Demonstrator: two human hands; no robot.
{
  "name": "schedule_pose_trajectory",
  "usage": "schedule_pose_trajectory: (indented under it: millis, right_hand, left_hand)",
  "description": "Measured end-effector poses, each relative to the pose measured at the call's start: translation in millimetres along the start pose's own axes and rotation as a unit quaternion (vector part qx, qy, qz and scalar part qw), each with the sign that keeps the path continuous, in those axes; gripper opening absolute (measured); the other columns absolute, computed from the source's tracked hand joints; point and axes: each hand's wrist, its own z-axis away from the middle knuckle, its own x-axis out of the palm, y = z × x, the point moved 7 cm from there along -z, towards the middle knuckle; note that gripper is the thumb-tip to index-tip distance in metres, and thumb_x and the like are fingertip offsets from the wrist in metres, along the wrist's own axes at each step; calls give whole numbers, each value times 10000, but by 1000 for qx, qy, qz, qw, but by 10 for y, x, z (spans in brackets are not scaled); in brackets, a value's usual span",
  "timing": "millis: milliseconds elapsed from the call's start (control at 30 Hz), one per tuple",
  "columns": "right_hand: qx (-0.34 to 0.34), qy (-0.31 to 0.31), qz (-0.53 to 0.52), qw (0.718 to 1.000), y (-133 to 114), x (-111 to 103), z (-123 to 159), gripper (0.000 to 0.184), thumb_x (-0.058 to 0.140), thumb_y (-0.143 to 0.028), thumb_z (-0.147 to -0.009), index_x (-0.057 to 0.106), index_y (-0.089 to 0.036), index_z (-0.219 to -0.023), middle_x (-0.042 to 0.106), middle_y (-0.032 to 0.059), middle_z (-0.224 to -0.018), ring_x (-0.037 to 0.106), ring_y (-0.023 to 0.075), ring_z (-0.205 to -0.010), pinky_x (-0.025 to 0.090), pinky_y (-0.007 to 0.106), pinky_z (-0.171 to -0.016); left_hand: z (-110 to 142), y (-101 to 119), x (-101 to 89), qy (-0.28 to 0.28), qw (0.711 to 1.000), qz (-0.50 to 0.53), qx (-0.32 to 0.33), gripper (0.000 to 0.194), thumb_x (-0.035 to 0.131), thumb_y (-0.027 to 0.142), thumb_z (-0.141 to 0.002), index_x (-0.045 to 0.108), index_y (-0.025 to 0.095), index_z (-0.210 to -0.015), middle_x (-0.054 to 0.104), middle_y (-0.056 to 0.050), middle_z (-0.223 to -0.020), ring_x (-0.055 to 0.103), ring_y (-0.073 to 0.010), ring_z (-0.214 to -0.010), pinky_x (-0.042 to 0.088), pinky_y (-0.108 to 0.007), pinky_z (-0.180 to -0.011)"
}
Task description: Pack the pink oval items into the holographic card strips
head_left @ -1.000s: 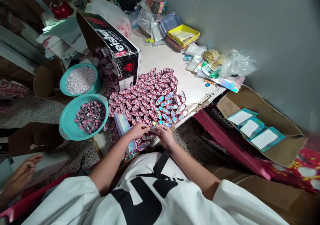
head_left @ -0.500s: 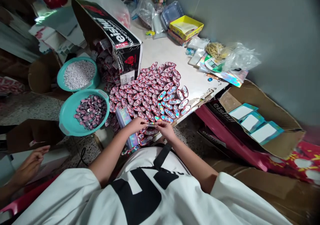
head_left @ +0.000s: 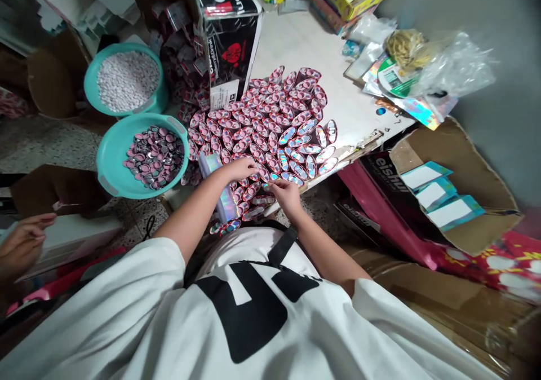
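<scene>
Many small oval-topped packs with red edges and pink centres [head_left: 253,126] stand packed together on the table. Over their near edge, my left hand [head_left: 242,169] is closed, its fingertips pinched; what they hold, if anything, is too small to make out. My right hand [head_left: 285,194], just right of and nearer to me, pinches at a small shiny piece I cannot name. Under my left forearm lies a long holographic strip or box [head_left: 226,202]. Shiny silver-blue ovals [head_left: 296,154] fill the right side of the group.
Two turquoise basins stand left: one basin [head_left: 101,168] of pink and dark discs, one basin [head_left: 91,81] of white pieces. A black carton [head_left: 234,53] sits behind. A brown carton [head_left: 486,233] with blue-edged cards is right. Another person's hand [head_left: 23,244] shows far left.
My hands were together at one small piece; now they are apart, the left farther up over the packs. The camera view has shifted closer and downward.
</scene>
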Motion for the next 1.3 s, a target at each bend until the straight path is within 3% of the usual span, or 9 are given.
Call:
schedule_pose_trajectory:
  millis: [200,367,500,667,867,1000,1133,1200,1300]
  right_hand:
    - [8,27,-21,999,19,4,-60,332,679,-434,-670,708,-156,-849,686,24,-669,587,156,-588,440,267,-556]
    - [10,55,12,998,-52,-14,-68,238,671,-359,-648,536,-219,-785,523,-71,-535,485,122,-484,367,239,-485]
    - [9,44,-12,999,-142,34,-60,265,671,-327,-651,438,-246,-748,492,-83,-538,480,127,-487,388,248,-487]
    - [-30,10,-61,998,-303,86,-32,282,676,-375,-684,438,-248,-767,520,-61,-609,507,135,-536,432,262,-499]
    - [-85,-27,-50,995,-522,21,55,320,690,-473,-718,494,-235,-804,583,-11,-749,558,150,-675,484,273,-578]
    - [-91,-42,-41,994,-583,3,78,352,666,-535,-734,489,-239,-804,582,7,-802,559,153,-702,492,286,-618]
    - [-75,-63,-45,994,-536,48,70,389,667,-567,-714,470,-244,-801,577,18,-821,555,162,-722,498,286,-611]
    - [-70,-65,-43,994,-495,67,63,392,672,-565,-706,468,-244,-802,571,12,-802,556,163,-725,504,290,-628]
    - [-57,-57,-38,996,-410,80,51,367,662,-537,-714,465,-242,-810,551,-12,-740,552,151,-668,496,293,-632]
  left_hand:
    - [-171,99,-40,37,997,-67,-11,191,548,243,-797,709,144,-773,671,-23,-708,551,-142,-638,381,-245,-608]
    - [-170,45,-136,93,992,-51,-68,200,583,166,-779,717,163,-926,718,-52,-873,610,-161,-737,430,-252,-691]
    - [-120,27,-250,130,989,-42,-59,243,557,185,-805,706,176,-996,725,-61,-943,629,-172,-789,459,-265,-737]
    - [-50,103,-129,84,996,-32,-7,278,501,241,-854,700,171,-1036,720,-66,-998,643,-192,-899,479,-291,-853]
    - [38,129,146,-4,989,146,-32,414,428,315,-930,578,163,-1285,604,-80,-1323,584,-192,-1139,456,-297,-972]
    - [157,86,274,-75,941,312,-107,379,451,399,-934,620,199,-1208,680,-81,-1153,649,-182,-935,512,-298,-781]
    - [202,63,267,-25,878,465,-112,262,625,369,-855,654,172,-1026,691,-60,-937,645,-126,-800,503,-260,-758]
    - [192,16,243,23,868,484,-107,195,673,292,-818,648,155,-955,674,-31,-862,632,-105,-757,501,-254,-772]
    - [159,-67,241,58,889,441,-114,169,697,222,-778,655,140,-920,668,-8,-802,613,-92,-692,496,-247,-745]
